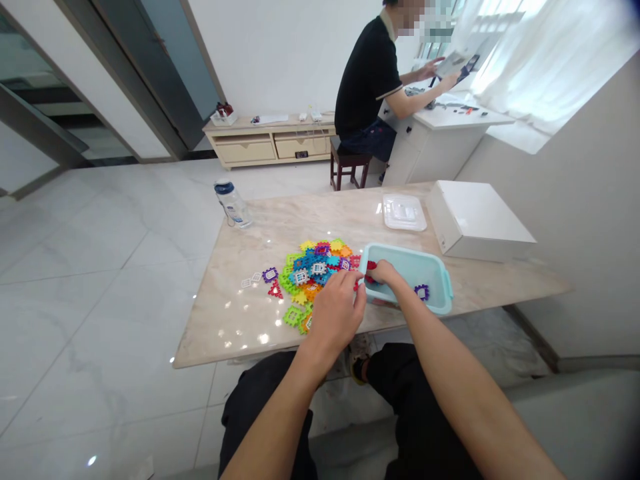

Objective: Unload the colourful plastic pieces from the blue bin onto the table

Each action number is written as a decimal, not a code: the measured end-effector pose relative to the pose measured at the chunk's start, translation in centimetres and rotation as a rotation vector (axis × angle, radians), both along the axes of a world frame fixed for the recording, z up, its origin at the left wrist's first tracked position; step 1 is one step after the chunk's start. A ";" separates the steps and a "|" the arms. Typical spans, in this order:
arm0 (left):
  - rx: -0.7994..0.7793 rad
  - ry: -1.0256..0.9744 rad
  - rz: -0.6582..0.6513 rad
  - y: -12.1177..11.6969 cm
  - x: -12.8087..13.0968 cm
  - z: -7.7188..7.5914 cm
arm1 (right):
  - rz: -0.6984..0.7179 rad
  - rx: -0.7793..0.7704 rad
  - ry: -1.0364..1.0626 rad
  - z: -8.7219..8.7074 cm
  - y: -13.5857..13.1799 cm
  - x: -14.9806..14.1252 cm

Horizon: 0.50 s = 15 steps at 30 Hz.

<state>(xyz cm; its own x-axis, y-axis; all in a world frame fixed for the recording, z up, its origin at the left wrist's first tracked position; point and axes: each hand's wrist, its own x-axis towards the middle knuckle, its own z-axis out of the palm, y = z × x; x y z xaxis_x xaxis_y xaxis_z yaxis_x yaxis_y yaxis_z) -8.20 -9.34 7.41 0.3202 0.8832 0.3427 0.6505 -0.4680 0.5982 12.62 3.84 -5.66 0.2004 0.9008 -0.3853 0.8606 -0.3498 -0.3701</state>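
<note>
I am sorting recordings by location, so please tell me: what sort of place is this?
Probably a home room, or perhaps a small office: a low drawer cabinet stands against the wall, bright light comes through a white curtain, and colourful toy-like pieces lie on a marble-patterned table.

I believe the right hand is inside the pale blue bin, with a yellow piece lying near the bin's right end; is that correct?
Not quite: the head view shows that piece is purple; the right hand is indeed inside the bin.
</note>
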 end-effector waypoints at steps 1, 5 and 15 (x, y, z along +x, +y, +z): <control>0.000 0.006 0.002 0.0 0.0 0.0 | -0.001 -0.014 -0.001 0.1 0.0 -0.1; 0.005 0.022 0.000 0.0 0.2 0.2 | 0.009 -0.053 -0.003 1.0 -0.4 0.2; 0.048 0.018 0.015 0.4 0.3 0.9 | -0.074 0.184 0.056 5.8 -4.8 4.5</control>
<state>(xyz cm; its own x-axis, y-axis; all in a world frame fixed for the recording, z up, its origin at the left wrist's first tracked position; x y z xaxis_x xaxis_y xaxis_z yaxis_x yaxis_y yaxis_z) -7.92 -8.91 8.33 0.3138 0.8706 0.3789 0.6683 -0.4860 0.5632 17.17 -0.98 0.10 0.2514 0.9406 -0.2281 0.8115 -0.3332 -0.4800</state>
